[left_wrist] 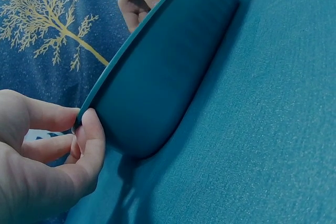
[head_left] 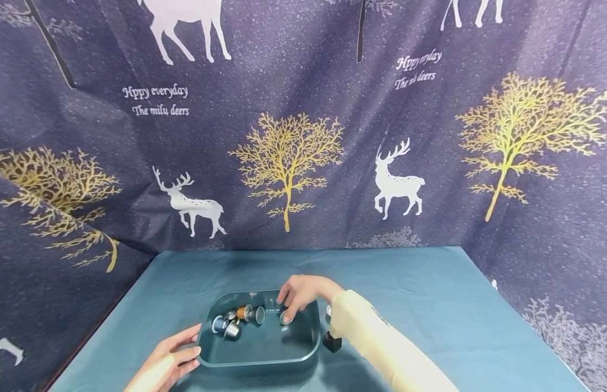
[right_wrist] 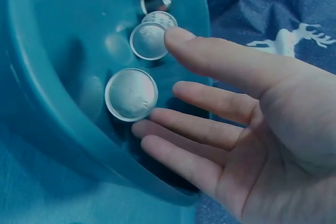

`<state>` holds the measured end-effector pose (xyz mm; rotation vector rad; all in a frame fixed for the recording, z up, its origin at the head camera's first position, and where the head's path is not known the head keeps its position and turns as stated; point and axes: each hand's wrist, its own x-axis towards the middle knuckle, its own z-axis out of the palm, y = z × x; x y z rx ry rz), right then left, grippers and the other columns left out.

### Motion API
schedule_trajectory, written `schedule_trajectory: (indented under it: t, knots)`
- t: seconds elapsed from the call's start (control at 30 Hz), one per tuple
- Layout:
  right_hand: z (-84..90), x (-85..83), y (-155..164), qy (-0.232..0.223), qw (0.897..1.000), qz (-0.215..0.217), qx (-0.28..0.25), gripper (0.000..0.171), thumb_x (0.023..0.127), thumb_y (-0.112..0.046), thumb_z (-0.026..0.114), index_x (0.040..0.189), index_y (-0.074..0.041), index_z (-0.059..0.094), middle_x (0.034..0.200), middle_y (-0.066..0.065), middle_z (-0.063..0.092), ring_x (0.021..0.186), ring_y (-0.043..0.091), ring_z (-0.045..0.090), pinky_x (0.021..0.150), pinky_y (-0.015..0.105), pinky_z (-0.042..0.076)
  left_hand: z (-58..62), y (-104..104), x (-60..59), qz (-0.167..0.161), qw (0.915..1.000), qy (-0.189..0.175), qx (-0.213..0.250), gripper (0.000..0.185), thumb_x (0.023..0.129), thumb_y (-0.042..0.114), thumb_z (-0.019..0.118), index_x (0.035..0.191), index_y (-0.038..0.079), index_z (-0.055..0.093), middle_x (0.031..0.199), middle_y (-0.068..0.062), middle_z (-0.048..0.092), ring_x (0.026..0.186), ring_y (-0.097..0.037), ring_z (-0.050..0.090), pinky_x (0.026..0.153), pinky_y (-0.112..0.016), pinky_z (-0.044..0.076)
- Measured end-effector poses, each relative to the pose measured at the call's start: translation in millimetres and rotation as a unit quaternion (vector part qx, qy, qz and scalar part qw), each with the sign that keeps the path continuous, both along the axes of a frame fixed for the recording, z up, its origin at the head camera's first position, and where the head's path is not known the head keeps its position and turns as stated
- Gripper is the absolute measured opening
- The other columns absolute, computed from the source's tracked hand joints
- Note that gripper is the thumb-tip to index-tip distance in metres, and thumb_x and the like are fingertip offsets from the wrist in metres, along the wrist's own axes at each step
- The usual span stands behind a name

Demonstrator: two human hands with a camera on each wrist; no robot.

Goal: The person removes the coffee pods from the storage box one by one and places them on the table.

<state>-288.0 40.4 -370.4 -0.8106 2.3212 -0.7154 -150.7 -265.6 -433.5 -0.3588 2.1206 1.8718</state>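
A dark green plastic tub [head_left: 264, 345] sits on the table and holds several coffee capsules. At its left end my left hand [head_left: 168, 356] pinches the rim between thumb and fingers, as the left wrist view shows close up. My right hand [head_left: 301, 296] reaches down inside the tub's right half. In the right wrist view its fingers are spread and nearly straight, fingertips right beside one capsule [right_wrist: 131, 95] with a silver lid. Bunched at the tub's left lie a blue capsule [head_left: 219, 324], a silver capsule [head_left: 232, 330], an orange capsule [head_left: 242, 312] and a dark capsule [head_left: 257, 314].
A blue-green cloth [head_left: 411, 283] covers the table. Under the right sleeve [head_left: 367, 321], just outside the tub, shows a small black block [head_left: 332, 342]. A dark blue curtain [head_left: 303, 71] printed with deer and trees hangs behind the table.
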Motion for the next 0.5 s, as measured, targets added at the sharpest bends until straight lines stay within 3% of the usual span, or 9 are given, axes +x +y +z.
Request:
schedule_trajectory:
  t: [0.23, 0.5]
  knots:
    - [-6.0, 0.2, -14, 0.018, 0.999, 0.015, 0.032, 0.046, 0.075, -0.006, 0.084, 0.119, -0.005, 0.07, 0.113, 0.01, 0.071, 0.078, 0.009, 0.067, 0.068, 0.022, 0.056, 1.5, 1, 1.0, 0.007, 1.0, -0.004, 0.0, 0.07, 0.096, 0.008, 0.059, 0.153, -0.009, 0.022, 0.15, -0.037, 0.021, 0.112, -0.022, 0.059, 0.093, -0.042, 0.054]
    - [-8.7, 5.2, -26, 0.004, 1.0, 0.001, 0.028, 0.041, 0.074, 0.0, 0.083, 0.114, -0.001, 0.071, 0.103, 0.009, 0.072, 0.07, 0.016, 0.071, 0.07, 0.029, 0.06, 3.0, 3, 2.4, 0.013, 0.9999, -0.001, -0.003, 0.07, 0.096, 0.008, 0.059, 0.153, -0.008, 0.023, 0.149, -0.035, 0.023, 0.11, -0.019, 0.058, 0.091, -0.04, 0.055]
